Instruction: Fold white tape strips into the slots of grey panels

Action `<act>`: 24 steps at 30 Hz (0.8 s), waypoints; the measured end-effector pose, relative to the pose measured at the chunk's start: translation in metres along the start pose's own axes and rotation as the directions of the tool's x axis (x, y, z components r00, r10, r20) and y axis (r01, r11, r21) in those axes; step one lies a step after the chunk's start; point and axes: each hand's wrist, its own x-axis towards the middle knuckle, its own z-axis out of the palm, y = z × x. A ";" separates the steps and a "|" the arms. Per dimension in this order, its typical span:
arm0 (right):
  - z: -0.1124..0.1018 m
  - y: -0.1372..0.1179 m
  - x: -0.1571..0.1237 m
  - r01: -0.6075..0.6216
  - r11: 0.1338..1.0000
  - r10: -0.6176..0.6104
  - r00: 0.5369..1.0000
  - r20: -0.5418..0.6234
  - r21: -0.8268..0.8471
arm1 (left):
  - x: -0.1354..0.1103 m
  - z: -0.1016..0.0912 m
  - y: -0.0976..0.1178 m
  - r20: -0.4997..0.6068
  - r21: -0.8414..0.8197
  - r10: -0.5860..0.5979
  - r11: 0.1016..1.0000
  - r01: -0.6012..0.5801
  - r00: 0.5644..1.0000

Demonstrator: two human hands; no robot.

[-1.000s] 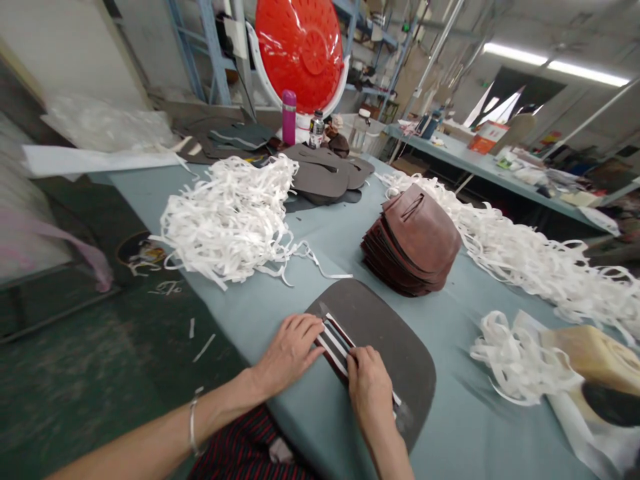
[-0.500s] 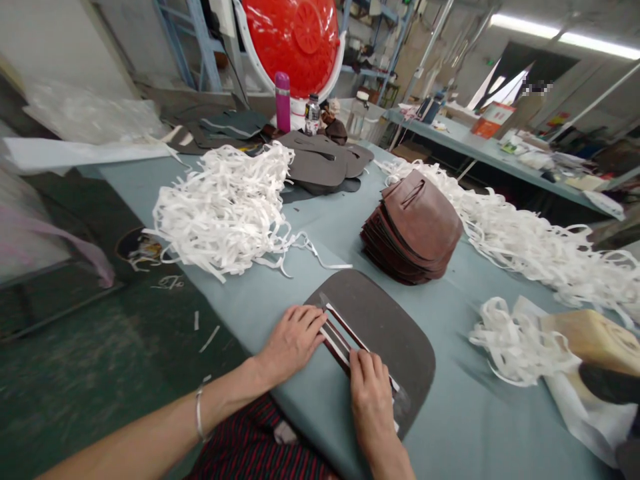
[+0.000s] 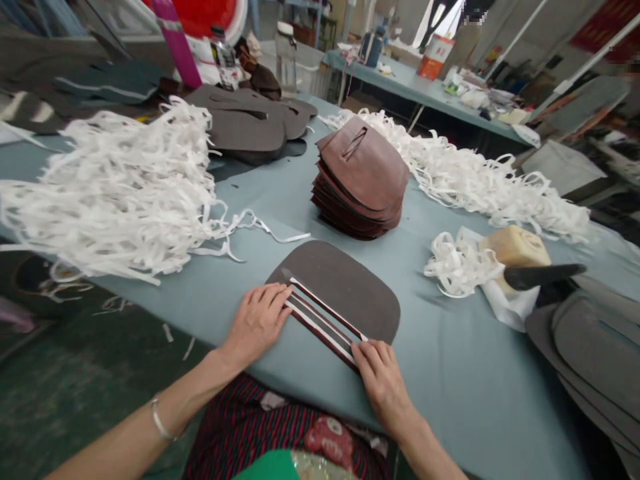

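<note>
A dark grey panel [image 3: 340, 283] with rounded corners lies flat near the table's front edge. A long slot runs along its near side, edged with white strips [image 3: 320, 327] and dark reddish-brown bands. My left hand [image 3: 260, 317] grips the panel at the slot's left end, fingers close together over the edge. At the other end of the slot, my right hand [image 3: 383, 373] pinches the panel with fingers bent and thumb along the near edge. Undersides of both hands are hidden. Beyond the panel stands a stack of brown leather pieces [image 3: 367, 173], the top one with a slit.
White tape heaps [image 3: 130, 193] spread at left and along the back right. A yellowish block [image 3: 517, 250] with a black handle-like part sits right, beside a small tape bundle [image 3: 457, 263]. Grey panels [image 3: 595, 360] lie at the right edge; a pink flask [image 3: 177, 43] stands behind.
The view has swung right and down, so things appear farther left. My right hand has shifted along the panel to the slot's right end, and the slot's edges show more fully.
</note>
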 end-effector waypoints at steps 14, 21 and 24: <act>0.001 -0.012 0.015 -0.102 0.990 0.107 0.994 -0.039 0.102 | -0.033 -0.013 0.021 0.126 -0.174 0.344 0.931 -0.321 0.931; 0.031 -0.053 0.052 -0.067 0.995 0.068 0.998 0.006 -0.071 | -0.033 -0.008 0.028 0.145 -0.082 0.316 0.948 -0.307 0.937; 0.037 -0.058 0.050 -0.092 0.984 0.092 0.996 -0.010 -0.150 | -0.036 -0.004 0.032 0.175 -0.025 0.316 0.948 -0.317 0.932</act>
